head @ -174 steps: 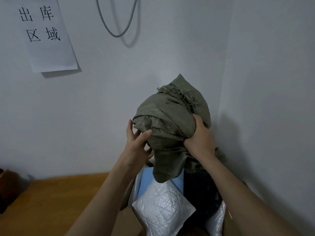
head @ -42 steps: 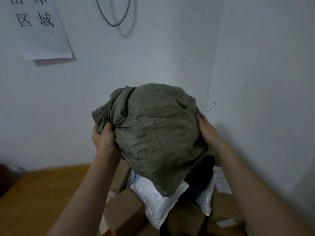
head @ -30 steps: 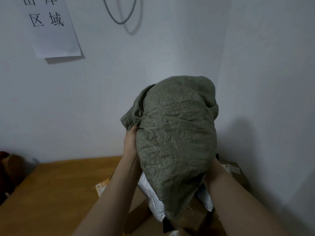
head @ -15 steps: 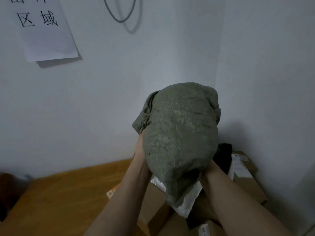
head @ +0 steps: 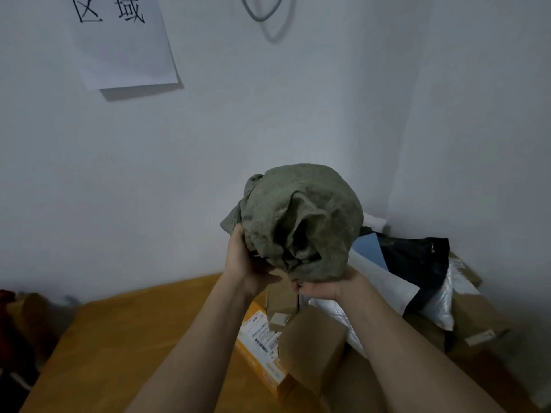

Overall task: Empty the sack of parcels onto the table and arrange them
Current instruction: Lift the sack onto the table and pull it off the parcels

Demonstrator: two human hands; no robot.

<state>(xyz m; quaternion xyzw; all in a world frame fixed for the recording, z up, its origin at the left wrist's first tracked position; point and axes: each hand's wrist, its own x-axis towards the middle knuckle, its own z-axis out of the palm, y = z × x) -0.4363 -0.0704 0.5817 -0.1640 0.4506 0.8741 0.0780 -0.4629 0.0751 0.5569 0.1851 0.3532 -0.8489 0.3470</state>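
I hold a crumpled grey-green woven sack (head: 301,222) bunched into a ball above the table. My left hand (head: 244,263) grips its left lower side. My right hand (head: 325,289) grips its bottom edge from underneath. Below the sack a heap of parcels lies on the wooden table (head: 119,347): an orange box with a white label (head: 262,347), a brown carton (head: 313,350), a white bubble mailer (head: 337,317), a black poly bag (head: 414,263), a blue envelope (head: 369,251) and another brown carton (head: 474,317) at the right.
The table sits in a corner between white walls. A paper sign (head: 122,40) and a grey cable loop (head: 262,10) hang on the back wall. Dark red and brown objects (head: 18,320) stand at the far left.
The sack has been gathered from a hanging shape into a tight ball. It has come clear of the parcels, which now lie uncovered in a heap below.
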